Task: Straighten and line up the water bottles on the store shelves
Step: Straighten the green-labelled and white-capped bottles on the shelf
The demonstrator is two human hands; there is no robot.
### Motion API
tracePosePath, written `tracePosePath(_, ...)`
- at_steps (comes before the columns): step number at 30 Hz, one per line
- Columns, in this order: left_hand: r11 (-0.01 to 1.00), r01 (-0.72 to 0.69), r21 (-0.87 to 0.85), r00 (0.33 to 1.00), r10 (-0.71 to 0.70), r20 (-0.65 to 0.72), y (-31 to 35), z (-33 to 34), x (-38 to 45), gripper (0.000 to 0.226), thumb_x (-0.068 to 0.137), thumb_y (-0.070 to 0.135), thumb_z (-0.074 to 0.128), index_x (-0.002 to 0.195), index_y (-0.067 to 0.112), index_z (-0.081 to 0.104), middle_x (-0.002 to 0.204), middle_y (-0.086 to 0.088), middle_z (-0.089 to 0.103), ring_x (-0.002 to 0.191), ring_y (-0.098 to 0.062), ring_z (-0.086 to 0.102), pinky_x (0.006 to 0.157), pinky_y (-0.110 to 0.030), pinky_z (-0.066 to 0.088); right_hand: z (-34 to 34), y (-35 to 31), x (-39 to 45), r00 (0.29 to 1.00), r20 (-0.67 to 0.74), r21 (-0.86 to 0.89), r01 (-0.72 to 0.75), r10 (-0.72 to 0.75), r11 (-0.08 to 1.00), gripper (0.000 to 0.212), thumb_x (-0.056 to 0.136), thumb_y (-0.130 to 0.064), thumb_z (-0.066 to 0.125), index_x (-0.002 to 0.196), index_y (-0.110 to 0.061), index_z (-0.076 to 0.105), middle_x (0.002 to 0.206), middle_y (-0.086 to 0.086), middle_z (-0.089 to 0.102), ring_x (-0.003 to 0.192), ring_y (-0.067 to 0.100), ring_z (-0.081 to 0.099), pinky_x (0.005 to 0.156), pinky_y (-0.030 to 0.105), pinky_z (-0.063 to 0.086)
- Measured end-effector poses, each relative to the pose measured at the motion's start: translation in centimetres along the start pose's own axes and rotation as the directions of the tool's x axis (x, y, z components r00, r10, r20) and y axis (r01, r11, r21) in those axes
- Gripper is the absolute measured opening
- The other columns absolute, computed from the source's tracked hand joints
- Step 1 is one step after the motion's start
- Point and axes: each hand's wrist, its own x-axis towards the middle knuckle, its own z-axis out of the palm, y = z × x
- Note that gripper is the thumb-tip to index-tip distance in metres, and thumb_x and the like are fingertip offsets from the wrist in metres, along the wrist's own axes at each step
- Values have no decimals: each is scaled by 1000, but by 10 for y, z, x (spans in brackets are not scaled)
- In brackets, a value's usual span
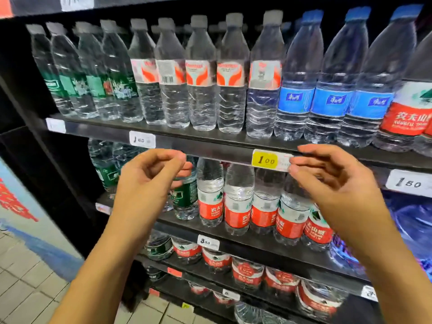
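Top shelf (210, 139): water bottles stand upright in a row along the front edge, green-labelled bottles (93, 85) at the left end, orange-and-white-labelled bottles (201, 73) in the middle, blue-labelled bottles (332, 99) toward the right, and a red-labelled bottle (406, 118) at the right end. Some labels face sideways; one shows its barcode.

Second shelf (257, 239): a green-labelled bottle (184, 197) stands left of a row of red-labelled small bottles (238, 206), the rightmost ones tilted.

Left hand (149, 181): raised before the second shelf, fingers loosely curled, holding nothing visible. Right hand (336, 176): raised, fingers relaxed and bent, fingertips just beside the yellow price tag (265, 160) on the top shelf's front edge; contact cannot be confirmed. Image is motion-blurred.
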Motion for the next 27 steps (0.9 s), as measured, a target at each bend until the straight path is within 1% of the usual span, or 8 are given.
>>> tracePosePath(4,995,-88,41,995,86,45,12,13,45,16,84,32,75,94,19,72,88,-6,76,89,-21,74,85,-45,58,14,-14,33,998,-13,-25,63,-63,998,37,74,-23,76,109,-18,65,98,4,73,88,9,70,79,13,53)
tracePosePath(10,971,-226,72,974,224,36,42,35,102,28,82,35,74,96,11,71,90,-15,73,90,-30,71,86,-53,56,22,-32,89,977,2,-187,211,-215,959,32,82,-16,78,112,-15,64,97,1,73,83,4,68,79,12,51)
tracePosePath(12,955,-281,98,960,281,14,50,40,119,27,80,34,76,95,12,71,88,-12,74,87,-26,72,81,-46,59,27,-38,104,963,-3,-253,259,-268,932,30,84,-17,78,111,-16,66,95,-4,73,81,0,67,79,13,51)
tracePosePath(15,890,-397,223,909,414,-36,62,48,144,24,78,27,79,93,10,71,80,0,73,74,-7,69,72,-26,58,33,-47,125,946,-24,-353,295,-324,888,29,83,-21,79,110,-18,67,97,-4,73,84,4,69,84,26,57)
tracePosePath(17,821,-470,324,863,505,-28,72,53,157,25,78,31,77,94,12,70,81,4,72,75,-4,69,77,-28,58,37,-54,138,929,-36,-457,312,-368,833,32,82,-27,79,111,-18,67,98,-4,72,84,5,70,88,31,57)
tracePosePath(22,634,-577,515,762,644,62,95,67,182,33,79,42,68,89,10,70,82,-1,71,83,-18,67,80,-38,53,52,-78,164,885,-85,-719,263,-457,643,36,81,-44,73,104,-17,69,92,-6,71,87,10,68,89,34,54)
tracePosePath(24,578,-593,561,746,657,112,101,71,193,37,80,42,64,86,6,69,82,-7,71,84,-24,66,77,-40,51,59,-86,171,863,-91,-794,238,-497,559,33,81,-44,70,97,-15,69,85,-2,68,85,15,65,81,28,49)
tracePosePath(27,567,-611,553,757,622,200,104,72,208,36,79,35,60,84,0,67,80,-15,69,82,-29,64,73,-44,51,69,-93,181,893,-81,-883,142,-443,447,36,84,-42,65,90,-6,66,82,10,66,82,26,60,69,32,41)
